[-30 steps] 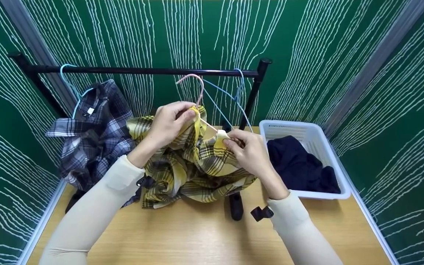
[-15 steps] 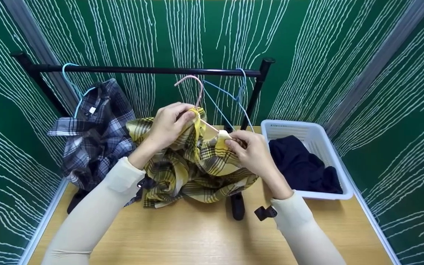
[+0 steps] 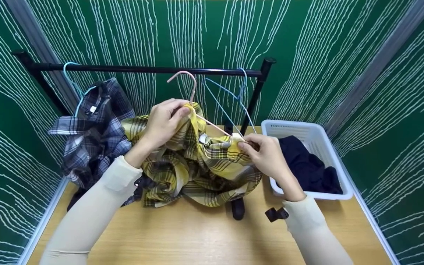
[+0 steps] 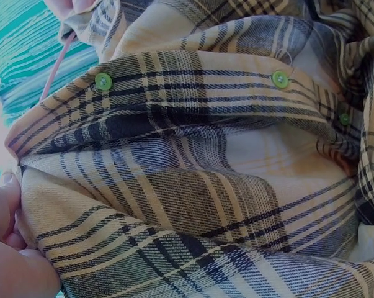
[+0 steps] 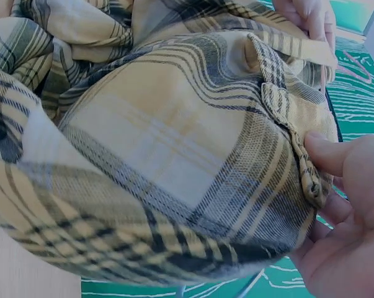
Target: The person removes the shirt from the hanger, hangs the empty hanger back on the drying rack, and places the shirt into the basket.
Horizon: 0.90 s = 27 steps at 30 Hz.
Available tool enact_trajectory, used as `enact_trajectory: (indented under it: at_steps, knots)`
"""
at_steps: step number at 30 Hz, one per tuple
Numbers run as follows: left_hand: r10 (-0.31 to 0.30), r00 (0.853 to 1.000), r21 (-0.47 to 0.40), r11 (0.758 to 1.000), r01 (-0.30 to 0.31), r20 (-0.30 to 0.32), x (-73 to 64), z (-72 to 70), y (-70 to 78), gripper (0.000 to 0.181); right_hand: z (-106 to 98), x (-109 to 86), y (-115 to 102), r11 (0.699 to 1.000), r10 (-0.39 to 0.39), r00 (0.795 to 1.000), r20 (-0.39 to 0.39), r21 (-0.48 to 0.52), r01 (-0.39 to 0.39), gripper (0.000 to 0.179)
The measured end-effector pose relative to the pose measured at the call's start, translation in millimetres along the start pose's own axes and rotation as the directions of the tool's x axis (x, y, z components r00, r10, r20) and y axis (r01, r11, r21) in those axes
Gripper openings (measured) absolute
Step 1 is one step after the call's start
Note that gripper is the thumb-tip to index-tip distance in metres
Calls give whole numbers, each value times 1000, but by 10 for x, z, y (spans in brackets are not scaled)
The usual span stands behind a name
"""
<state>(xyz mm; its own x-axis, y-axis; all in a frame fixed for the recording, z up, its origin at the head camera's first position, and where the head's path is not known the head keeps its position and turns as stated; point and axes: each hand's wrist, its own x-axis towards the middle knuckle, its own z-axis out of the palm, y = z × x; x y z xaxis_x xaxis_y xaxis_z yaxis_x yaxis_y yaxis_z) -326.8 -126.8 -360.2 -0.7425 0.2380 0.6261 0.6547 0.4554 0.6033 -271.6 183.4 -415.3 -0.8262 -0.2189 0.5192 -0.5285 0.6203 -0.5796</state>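
Observation:
A yellow plaid shirt (image 3: 215,162) hangs between my hands, its lower part bunched over the table. My left hand (image 3: 165,123) pinches its yellow collar edge right under the hook of a pink hanger (image 3: 194,84). One thin hanger arm slants bare from there to my right hand (image 3: 269,152), which grips the shirt edge at that end. In the left wrist view, green buttons (image 4: 103,81) line the shirt front, beside my left fingers (image 4: 19,267). The right wrist view has my right thumb (image 5: 329,152) on the folded edge. The hook overlaps the rack bar, apart from it.
A black rack (image 3: 142,69) spans the back. On its left, a dark plaid shirt (image 3: 103,125) hangs from a light blue hanger; at its right end is a bare blue hanger (image 3: 243,86). A white basket (image 3: 331,154) with dark cloth (image 3: 306,165) stands right on the wooden table (image 3: 197,235).
My right hand has moved right with the shirt edge, baring more of the pink hanger arm and a white label. The hook and my left hand have shifted slightly left and up.

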Motion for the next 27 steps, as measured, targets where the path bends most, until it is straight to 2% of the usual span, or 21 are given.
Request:
enact_trajectory:
  at_steps: [12, 18, 27]
  knots:
    - [-5, 1000, 0, 1000, 5, -3, 4, 11, -16, 25, -140, -79, 137, 998, 64, 998, 12, -13, -63, 9]
    - [-12, 1000, -6, 1000, 12, -3, 3, -1, -22, 26, -210, -141, 206, 997, 71, 997, 1, -28, -71, 9]
    - [1, 1000, -1, 1000, -1, 2, -11, -15, -34, 27, -231, -269, 301, 996, 94, 996, -4, 9, -94, 8]
